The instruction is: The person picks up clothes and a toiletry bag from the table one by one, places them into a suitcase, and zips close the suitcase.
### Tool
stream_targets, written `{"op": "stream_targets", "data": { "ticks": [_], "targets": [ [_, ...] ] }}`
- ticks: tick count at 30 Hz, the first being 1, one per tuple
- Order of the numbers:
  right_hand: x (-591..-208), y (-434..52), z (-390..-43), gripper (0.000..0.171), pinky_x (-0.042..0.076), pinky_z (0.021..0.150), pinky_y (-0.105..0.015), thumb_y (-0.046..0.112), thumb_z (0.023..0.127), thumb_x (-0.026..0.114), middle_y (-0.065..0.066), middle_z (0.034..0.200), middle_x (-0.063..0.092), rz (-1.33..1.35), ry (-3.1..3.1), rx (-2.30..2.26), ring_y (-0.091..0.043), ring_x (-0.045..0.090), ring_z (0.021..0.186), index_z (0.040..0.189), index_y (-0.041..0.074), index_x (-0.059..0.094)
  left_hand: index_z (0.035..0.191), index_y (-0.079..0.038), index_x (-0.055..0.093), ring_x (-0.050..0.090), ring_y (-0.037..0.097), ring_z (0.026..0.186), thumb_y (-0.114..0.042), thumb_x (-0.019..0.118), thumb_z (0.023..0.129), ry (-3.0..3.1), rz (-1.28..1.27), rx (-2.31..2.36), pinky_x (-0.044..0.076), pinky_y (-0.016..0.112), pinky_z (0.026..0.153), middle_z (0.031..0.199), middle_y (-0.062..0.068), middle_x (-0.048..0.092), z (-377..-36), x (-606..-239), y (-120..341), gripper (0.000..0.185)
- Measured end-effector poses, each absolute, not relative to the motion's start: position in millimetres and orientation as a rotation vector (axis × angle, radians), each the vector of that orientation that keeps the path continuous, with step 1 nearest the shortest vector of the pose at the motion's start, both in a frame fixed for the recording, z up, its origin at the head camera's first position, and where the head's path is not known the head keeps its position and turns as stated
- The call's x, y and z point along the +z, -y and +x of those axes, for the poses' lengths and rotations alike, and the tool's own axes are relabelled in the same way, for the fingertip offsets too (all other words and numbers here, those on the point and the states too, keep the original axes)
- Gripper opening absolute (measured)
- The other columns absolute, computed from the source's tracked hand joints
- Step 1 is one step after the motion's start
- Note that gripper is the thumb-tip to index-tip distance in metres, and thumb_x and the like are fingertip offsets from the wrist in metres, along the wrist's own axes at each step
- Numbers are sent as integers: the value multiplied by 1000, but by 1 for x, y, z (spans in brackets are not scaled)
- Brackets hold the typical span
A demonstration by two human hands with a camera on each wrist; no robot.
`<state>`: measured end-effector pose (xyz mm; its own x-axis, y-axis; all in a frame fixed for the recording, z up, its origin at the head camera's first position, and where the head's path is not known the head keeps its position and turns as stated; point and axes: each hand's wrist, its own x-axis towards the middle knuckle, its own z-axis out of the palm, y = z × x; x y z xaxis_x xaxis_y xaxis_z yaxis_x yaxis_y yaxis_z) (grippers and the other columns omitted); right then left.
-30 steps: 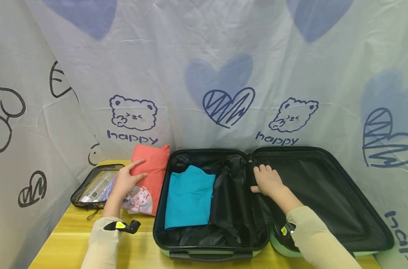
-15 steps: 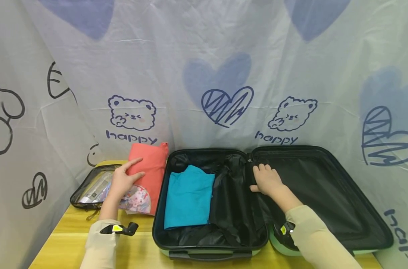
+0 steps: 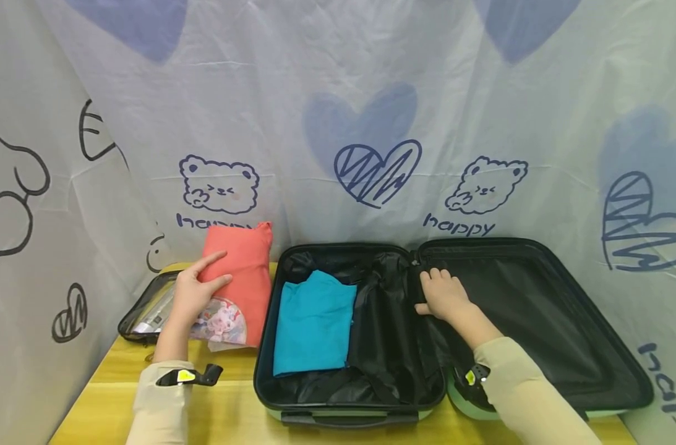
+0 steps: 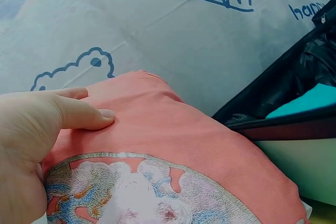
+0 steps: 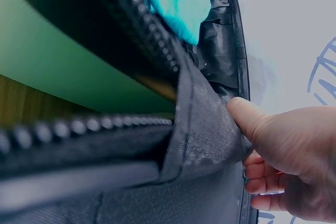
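Note:
My left hand holds a folded coral garment with a printed cartoon patch, thumb on top and the other fingers reaching under its left side. In the left wrist view the thumb lies along the coral cloth above the glittery print. Beside it stands an open suitcase, black inside and pale green outside. A folded teal garment lies in its left half. My right hand rests at the hinge between the two halves; in the right wrist view its thumb touches the dark hinge fabric.
A clear zip pouch with black edging and small packaged items lies left, partly covered by the left arm and coral garment. The suitcase's lid half spreads out to the right. A printed curtain hangs directly behind the yellow wooden table.
The left hand and the coral garment have moved left and slightly up, opening a gap to the suitcase and covering more of the pouch. The right hand stays at the hinge.

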<state>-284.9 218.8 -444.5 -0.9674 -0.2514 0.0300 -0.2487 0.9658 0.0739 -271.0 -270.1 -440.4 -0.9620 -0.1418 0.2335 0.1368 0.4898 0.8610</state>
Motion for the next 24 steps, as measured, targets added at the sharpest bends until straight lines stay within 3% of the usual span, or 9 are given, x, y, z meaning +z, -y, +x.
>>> {"op": "stream_targets", "data": {
  "ticks": [13, 18, 24],
  "targets": [
    [-443, -219, -284, 75, 46, 91, -57, 38, 81, 77, -27, 123, 54, 393, 3085, -101, -44, 50, 113, 132, -7, 48, 143, -27, 51, 53, 33, 120, -30, 72, 88, 2476, 46, -1588, 47, 17, 80, 153, 12, 41, -281, -452, 274, 58],
    [-442, -218, -283, 74, 46, 91, -56, 38, 80, 78, -26, 123, 54, 393, 3084, -101, -43, 51, 112, 131, -7, 48, 143, -24, 51, 54, 33, 120, -25, 72, 89, 2492, 63, -1624, 47, 19, 82, 152, 16, 41, -293, -467, 272, 58],
    [-440, -217, -283, 73, 46, 91, -56, 37, 80, 78, -26, 122, 54, 390, 3079, -91, -43, 51, 112, 131, -7, 49, 144, -20, 49, 49, 35, 126, -18, 70, 90, 2534, 100, -1627, 48, 36, 94, 154, 18, 37, -309, -482, 274, 58]
  ]
}}
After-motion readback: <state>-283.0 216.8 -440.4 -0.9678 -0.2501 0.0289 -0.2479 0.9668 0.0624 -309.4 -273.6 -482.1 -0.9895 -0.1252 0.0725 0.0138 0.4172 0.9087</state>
